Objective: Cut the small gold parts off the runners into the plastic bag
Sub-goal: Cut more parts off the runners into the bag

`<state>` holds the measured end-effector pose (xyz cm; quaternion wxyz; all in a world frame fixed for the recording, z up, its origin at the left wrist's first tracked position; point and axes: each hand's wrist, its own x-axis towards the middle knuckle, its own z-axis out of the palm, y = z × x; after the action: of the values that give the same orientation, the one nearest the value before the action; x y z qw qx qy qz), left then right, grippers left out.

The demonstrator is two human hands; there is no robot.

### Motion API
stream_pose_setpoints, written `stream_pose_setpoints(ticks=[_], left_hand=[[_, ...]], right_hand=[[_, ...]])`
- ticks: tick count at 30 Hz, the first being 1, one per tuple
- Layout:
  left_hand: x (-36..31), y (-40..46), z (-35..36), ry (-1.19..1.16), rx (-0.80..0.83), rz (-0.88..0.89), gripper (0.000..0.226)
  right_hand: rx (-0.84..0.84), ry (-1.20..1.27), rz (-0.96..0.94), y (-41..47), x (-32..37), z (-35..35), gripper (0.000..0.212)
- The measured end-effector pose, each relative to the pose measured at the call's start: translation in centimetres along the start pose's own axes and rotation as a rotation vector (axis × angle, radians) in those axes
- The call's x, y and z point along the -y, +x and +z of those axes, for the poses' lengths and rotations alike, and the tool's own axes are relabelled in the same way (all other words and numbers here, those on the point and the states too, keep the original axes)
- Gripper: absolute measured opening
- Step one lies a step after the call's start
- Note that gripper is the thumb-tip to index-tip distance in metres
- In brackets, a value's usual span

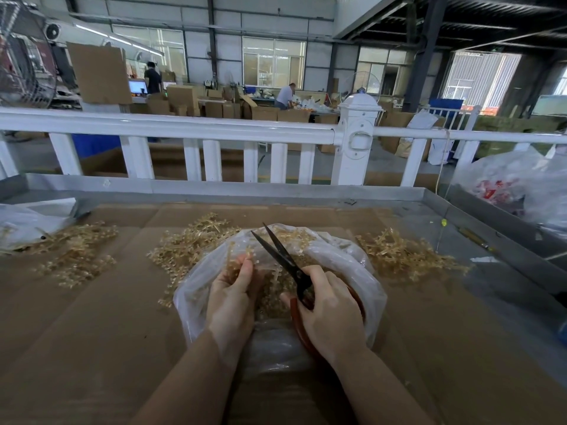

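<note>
Runners (242,265) w/ small gold parts sit in the left hand (231,297), fingers and thumb curled round the bunch, grip closed on it, right over the open mouth of the plastic bag (196,289). Bag lies on the cardboard-covered bench (92,317), directly under both hands; loose gold bits show inside it, below and betw. the two grips.

Right hand (329,311) holds the scissors (285,259) by red-brown handles, fingers through/around the loops, grip tight on them. Black blades are parted, tips pointing up and away from the right grip, just right of the held runners; can't tell if a blade touches the bunch.

More runner heaps on the bench: one just beyond the left grip, partly behind the bag (190,243); one well left of it (76,253); one right of the scissors hand (405,256). Clear bag (24,219) at far left edge. White and red bags (515,182) far right, past the bench's metal rim. White railing (184,127) beyond the bench; two people and cartons far behind it.
</note>
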<state>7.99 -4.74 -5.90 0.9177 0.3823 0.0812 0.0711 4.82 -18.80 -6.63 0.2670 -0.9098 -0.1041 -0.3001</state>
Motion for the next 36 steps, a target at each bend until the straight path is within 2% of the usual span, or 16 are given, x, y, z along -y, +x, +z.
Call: stream_pose_setpoints(ticks=[3,7,12,15,20,23,27,32,36], left_hand=[[0.03,-0.1,0.05,0.017,0.019,0.019,0.015],[-0.08,-0.12,0.26,-0.008,-0.006,-0.007,0.033],[-0.36,-0.35,-0.06,-0.045,0.133,-0.063,0.025],[-0.35,-0.32,-0.12,-0.02,0.165,-0.069,0.03],[-0.31,-0.09,-0.24,-0.01,0.131,-0.059,0.033],[-0.36,-0.05,-0.25,-0.004,0.109,-0.047,0.025],[-0.4,0.2,-0.27,0.002,0.081,-0.079,0.045],[-0.32,0.3,-0.27,-0.062,0.048,-0.083,0.016],[-0.18,0.48,-0.51,-0.069,0.069,-0.11,0.01]], right_hand=[[0.011,0.011,-0.049,-0.02,0.31,-0.19,0.037],[0.048,-0.023,-0.11,-0.1,0.58,-0.23,0.037],[0.046,-0.01,-0.071,0.0,0.28,-0.02,0.038],[0.038,-0.013,-0.071,-0.03,0.18,0.05,0.037],[0.012,-0.031,-0.114,-0.24,0.4,0.07,0.039],[0.0,-0.036,-0.122,-0.33,0.52,0.08,0.039],[-0.004,-0.026,-0.095,-0.34,0.4,0.21,0.038],[-0.031,-0.01,-0.066,-0.33,0.16,0.22,0.039],[-0.058,0.002,-0.045,-0.32,0.1,0.16,0.038]])
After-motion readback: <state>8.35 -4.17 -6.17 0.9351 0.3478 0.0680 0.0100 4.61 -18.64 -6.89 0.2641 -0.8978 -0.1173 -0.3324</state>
